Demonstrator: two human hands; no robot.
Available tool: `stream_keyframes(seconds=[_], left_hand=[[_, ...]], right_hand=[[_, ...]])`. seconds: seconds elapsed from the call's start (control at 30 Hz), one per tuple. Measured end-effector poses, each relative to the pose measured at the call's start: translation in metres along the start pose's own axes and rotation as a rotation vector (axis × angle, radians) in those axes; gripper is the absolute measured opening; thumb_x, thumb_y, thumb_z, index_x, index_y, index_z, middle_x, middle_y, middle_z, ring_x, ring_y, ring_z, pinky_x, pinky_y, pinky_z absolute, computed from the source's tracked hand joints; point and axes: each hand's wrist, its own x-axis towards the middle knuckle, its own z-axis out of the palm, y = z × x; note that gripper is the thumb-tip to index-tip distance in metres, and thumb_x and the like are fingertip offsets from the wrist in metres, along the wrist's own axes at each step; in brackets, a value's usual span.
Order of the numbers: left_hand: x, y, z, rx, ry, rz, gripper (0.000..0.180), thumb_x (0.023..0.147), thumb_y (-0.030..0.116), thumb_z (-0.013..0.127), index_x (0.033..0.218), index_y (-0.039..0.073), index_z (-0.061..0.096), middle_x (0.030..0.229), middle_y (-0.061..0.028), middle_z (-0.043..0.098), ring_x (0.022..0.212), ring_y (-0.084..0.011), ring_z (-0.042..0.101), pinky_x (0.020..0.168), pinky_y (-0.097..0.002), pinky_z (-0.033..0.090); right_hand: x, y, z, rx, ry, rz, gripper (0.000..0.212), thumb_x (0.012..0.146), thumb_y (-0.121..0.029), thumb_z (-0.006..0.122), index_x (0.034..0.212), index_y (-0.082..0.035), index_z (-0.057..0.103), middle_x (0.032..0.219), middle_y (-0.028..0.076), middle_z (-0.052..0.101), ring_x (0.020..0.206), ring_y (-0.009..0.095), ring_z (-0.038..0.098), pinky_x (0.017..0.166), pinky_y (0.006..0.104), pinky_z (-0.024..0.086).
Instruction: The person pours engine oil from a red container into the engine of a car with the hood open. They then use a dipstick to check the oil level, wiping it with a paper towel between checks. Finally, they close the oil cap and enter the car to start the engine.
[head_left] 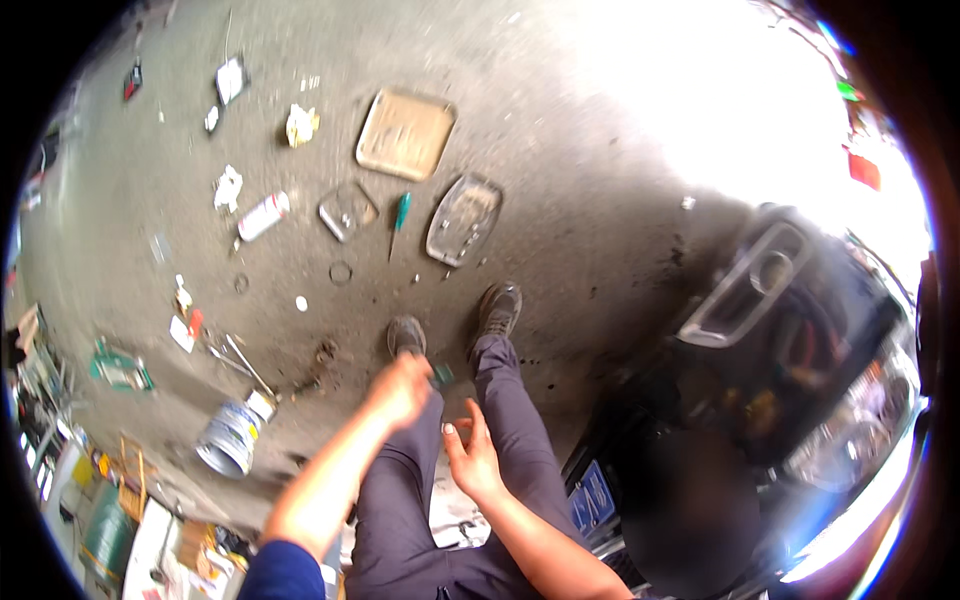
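In front of my thighs, my left hand is closed and slightly blurred. A small green thing shows right beside its fingers; its kind is not clear. My right hand hovers a little nearer to me, fingers and thumb apart, with nothing in it. Beyond my shoes on the floor lie a screwdriver with a green handle, an oval metal tray holding small bits, a small squarish tray and a larger tan tray.
Right of me stands a car's front with a blue number plate. Left on the floor are a spray can, crumpled paper, metal tools and a tipped metal can. Far left is a green cylinder.
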Motion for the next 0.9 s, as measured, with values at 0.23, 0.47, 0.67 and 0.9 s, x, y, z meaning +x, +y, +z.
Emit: stream_keyframes(seconds=[0.23,0.47,0.67,0.9], left_hand=[[-0.221,0.243,-0.067,-0.173,-0.219,0.137,0.025,0.096,0.012,0.073,0.12,0.004,0.071,0.101,-0.0178,0.077,0.091,-0.0337,0.076,0.082,-0.0408,0.059],[-0.334,0.403,-0.134,0.122,-0.401,0.494,0.014,0.1,0.017,0.074,0.103,0.003,0.076,0.086,-0.0137,0.077,0.08,-0.024,0.076,0.074,-0.0378,0.058],[-0.392,0.508,-0.104,0.198,-0.59,0.704,0.006,0.101,0.008,0.07,0.101,0.002,0.072,0.082,-0.008,0.072,0.078,-0.0126,0.065,0.075,-0.0314,0.054],[-0.48,0.617,0.033,0.121,-0.9,0.619,0.003,0.1,0.002,0.071,0.103,0.0,0.07,0.079,-0.0021,0.06,0.077,-0.0072,0.056,0.071,-0.0297,0.05]], right_hand=[[-0.19,-0.024,-0.096,0.047,0.095,-0.339,0.026,0.11,-0.025,0.064,0.126,-0.005,0.069,0.102,0.014,0.078,0.086,0.018,0.075,0.079,0.0352,0.059],[-0.396,-0.034,-0.194,0.422,0.259,-0.432,0.03,0.105,-0.024,0.074,0.128,-0.007,0.068,0.088,0.002,0.071,0.071,0.007,0.063,0.065,0.0293,0.054],[-0.52,0.008,-0.241,0.799,0.397,-0.577,0.033,0.108,-0.028,0.071,0.132,-0.008,0.063,0.096,0.001,0.07,0.082,0.008,0.066,0.073,0.0268,0.054],[-0.607,0.116,-0.333,1.331,0.342,-1.071,0.038,0.117,-0.037,0.049,0.101,-0.005,0.063,0.1,0.006,0.068,0.095,0.015,0.064,0.094,0.0299,0.052]])
